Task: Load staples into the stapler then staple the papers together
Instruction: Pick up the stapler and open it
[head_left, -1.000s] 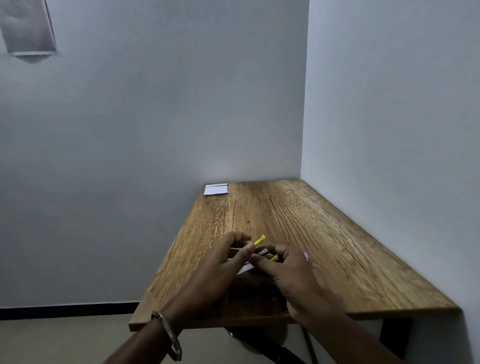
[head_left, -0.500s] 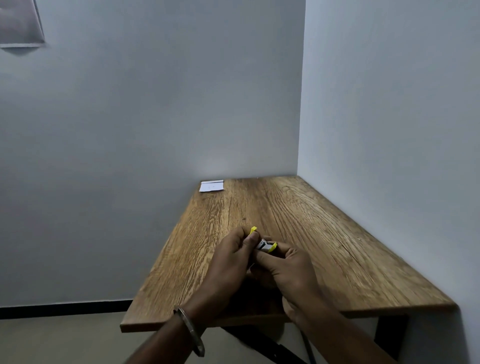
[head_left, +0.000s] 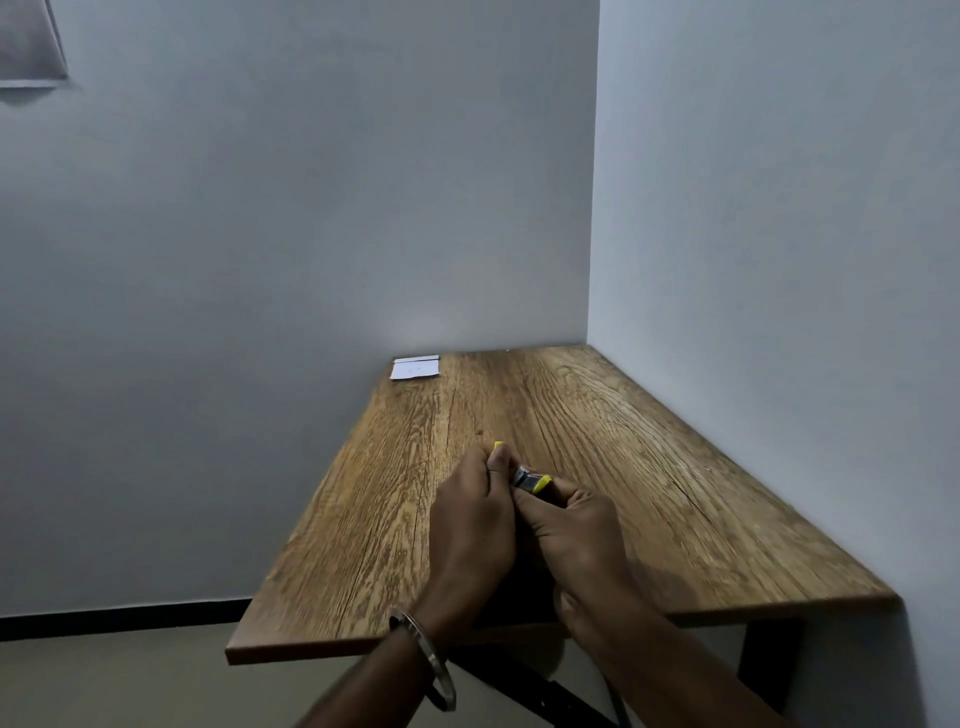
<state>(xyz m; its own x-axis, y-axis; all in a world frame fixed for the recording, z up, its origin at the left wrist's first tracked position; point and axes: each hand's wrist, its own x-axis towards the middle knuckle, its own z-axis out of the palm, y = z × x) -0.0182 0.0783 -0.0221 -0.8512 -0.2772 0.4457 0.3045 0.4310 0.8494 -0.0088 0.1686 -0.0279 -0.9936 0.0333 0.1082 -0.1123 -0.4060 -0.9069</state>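
A small yellow and metal stapler (head_left: 531, 480) is held between both hands above the middle of the wooden table (head_left: 649, 447). My left hand (head_left: 475, 512) is closed around its left end, where a yellow tip pokes out above the fingers. My right hand (head_left: 574, 525) grips its right end from below. Most of the stapler is hidden by the fingers. I cannot see any staples, and the papers that were under the hands are hidden. A small white paper stack (head_left: 415, 367) lies at the table's far left corner.
The table stands in a corner, with a grey wall (head_left: 779, 260) along its right side and another behind it. A metal bangle (head_left: 431, 660) is on my left wrist. Dark table legs show below the near edge.
My hands have drawn close together and closed the stapler, which stood open with its yellow arm raised a second ago. The white paper under the hands is no longer visible.
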